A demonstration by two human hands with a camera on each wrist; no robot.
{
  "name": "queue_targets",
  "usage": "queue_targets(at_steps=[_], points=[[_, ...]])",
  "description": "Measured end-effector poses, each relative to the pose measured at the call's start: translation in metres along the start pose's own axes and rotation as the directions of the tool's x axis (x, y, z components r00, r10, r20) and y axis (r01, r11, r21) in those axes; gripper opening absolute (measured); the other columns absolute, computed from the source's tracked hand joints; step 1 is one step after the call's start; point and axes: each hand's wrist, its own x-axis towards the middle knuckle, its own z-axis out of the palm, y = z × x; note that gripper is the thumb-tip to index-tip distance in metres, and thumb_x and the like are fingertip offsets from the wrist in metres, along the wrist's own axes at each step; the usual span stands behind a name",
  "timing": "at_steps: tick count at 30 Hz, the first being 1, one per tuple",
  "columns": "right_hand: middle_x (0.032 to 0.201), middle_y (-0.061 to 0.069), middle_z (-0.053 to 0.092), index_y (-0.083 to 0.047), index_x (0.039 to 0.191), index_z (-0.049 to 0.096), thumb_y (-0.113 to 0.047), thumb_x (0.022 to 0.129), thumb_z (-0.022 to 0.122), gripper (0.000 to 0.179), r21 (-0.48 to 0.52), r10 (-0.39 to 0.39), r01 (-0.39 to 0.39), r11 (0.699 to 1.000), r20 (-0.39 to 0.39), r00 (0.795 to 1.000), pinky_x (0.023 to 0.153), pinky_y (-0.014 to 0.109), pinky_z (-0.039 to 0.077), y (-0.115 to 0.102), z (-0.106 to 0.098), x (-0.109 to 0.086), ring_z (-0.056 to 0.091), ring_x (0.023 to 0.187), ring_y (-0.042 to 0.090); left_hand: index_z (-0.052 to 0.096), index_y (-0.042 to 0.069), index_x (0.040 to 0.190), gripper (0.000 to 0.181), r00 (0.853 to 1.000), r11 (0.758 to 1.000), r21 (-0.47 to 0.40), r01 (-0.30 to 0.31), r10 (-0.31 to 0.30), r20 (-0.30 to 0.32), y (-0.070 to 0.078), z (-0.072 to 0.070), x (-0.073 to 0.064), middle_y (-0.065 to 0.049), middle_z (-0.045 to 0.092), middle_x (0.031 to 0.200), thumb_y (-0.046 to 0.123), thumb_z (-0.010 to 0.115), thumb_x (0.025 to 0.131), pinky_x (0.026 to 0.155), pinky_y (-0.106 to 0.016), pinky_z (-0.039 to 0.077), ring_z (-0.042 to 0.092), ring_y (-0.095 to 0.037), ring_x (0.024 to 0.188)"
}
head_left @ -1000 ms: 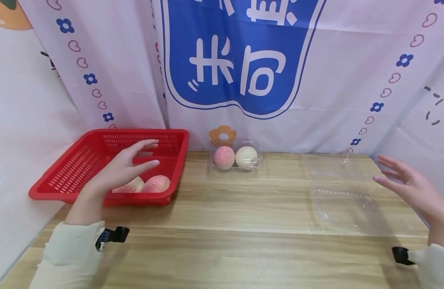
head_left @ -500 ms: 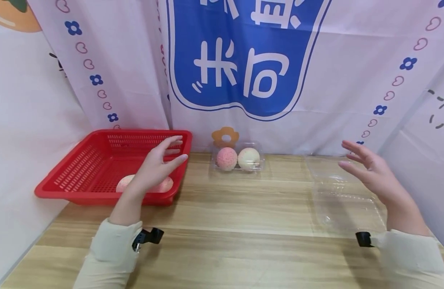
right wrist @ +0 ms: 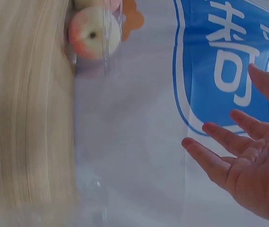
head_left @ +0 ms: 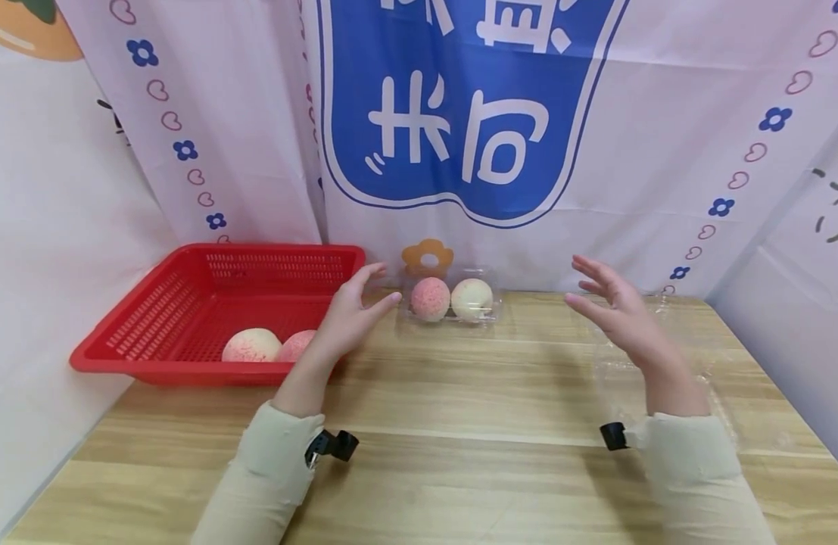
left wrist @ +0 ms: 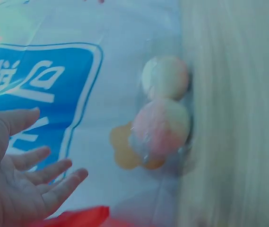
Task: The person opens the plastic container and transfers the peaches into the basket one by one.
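Observation:
A clear plastic clamshell box (head_left: 453,312) stands against the back curtain in the head view. Inside it sit a pink peach-like fruit (head_left: 430,300) and a paler one (head_left: 471,300), side by side; the right wrist view shows a dark stem pit on the pale fruit (right wrist: 94,34). My left hand (head_left: 350,314), fingers spread and holding nothing, is just left of the box, over the basket's right edge. To the right of the box my right hand (head_left: 616,310) hovers with its fingers apart and nothing in it. Both palms face inward.
A red plastic basket (head_left: 139,303) stands at the left with a pale-pink fruit (head_left: 251,345) and a pinker one (head_left: 297,346) inside. Behind my right forearm lies an opened clear plastic box (head_left: 718,401) on the wooden table (head_left: 459,469). A printed curtain (head_left: 548,250) closes off the back.
Both hands have moved toward the boxed fruit: the left rightward from above the basket, the right leftward from the right edge. The boxes and basket stay put; the view shifts slightly.

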Motion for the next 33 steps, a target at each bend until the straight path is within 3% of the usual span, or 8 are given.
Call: queue_targets(at_steps=[6,11,17,22,28,33], points=[[0.166,0.014,0.018,-0.015,0.160,0.016,-0.027,0.099,0.061,0.077,0.106,0.031,-0.028,0.994,-0.033,0.999,0.115,0.064,0.029,-0.005,0.026,0.016,0.024,0.149,0.043,0.034,0.008,0.152,0.066,0.993,0.993,-0.037,0.114,-0.115,-0.034,-0.004,0.021,0.013,-0.013,0.039,0.157,0.028,0.063,0.097,0.118,-0.052,0.033,0.034,-0.032,0.147],[0.166,0.014,0.017,-0.015,0.160,0.014,-0.024,0.099,0.061,0.078,0.190,0.067,-0.061,0.980,-0.023,0.997,0.117,0.061,0.028,-0.005,0.047,0.028,0.023,0.149,0.042,0.032,0.005,0.152,0.067,0.990,0.988,-0.080,0.133,-0.137,-0.041,-0.012,0.037,0.021,-0.016,0.036,0.158,0.028,0.062,0.098,0.121,-0.053,0.026,0.028,-0.032,0.150],[0.165,0.018,0.016,-0.013,0.160,0.014,-0.020,0.098,0.062,0.078,0.232,0.107,-0.103,0.967,-0.007,0.994,0.117,0.059,0.030,0.004,0.070,0.041,0.026,0.148,0.044,0.032,0.003,0.151,0.068,0.985,0.981,-0.116,0.152,-0.160,-0.066,-0.021,0.054,0.028,-0.018,0.035,0.157,0.021,0.066,0.095,0.120,-0.051,0.028,0.031,-0.033,0.148],[0.165,0.021,0.015,-0.010,0.160,0.011,-0.020,0.097,0.063,0.082,0.247,0.136,-0.126,0.961,-0.025,0.990,0.117,0.059,0.030,0.014,0.084,0.050,0.026,0.147,0.046,0.029,0.001,0.152,0.078,0.972,0.969,-0.146,0.198,-0.213,-0.099,-0.033,0.064,0.036,-0.020,0.032,0.157,0.021,0.073,0.090,0.121,-0.049,0.028,0.028,-0.035,0.148],[0.165,0.022,0.014,-0.010,0.160,0.008,-0.021,0.097,0.064,0.085,0.257,0.204,-0.192,0.947,-0.023,0.979,0.117,0.060,0.028,0.026,0.094,0.057,0.022,0.147,0.048,0.023,0.007,0.156,0.091,0.961,0.943,-0.213,0.255,-0.272,-0.058,-0.045,0.068,0.041,-0.017,0.027,0.162,0.022,0.079,0.086,0.122,-0.047,0.026,0.024,-0.034,0.151],[0.165,0.024,0.011,-0.010,0.160,0.006,-0.023,0.098,0.063,0.085,0.226,0.215,-0.212,0.951,0.015,0.977,0.117,0.062,0.027,0.033,0.100,0.062,0.019,0.148,0.051,0.018,0.009,0.158,0.095,0.965,0.937,-0.238,0.257,-0.261,0.011,-0.054,0.068,0.045,-0.019,0.025,0.162,0.020,0.079,0.086,0.120,-0.047,0.030,0.025,-0.037,0.150]])
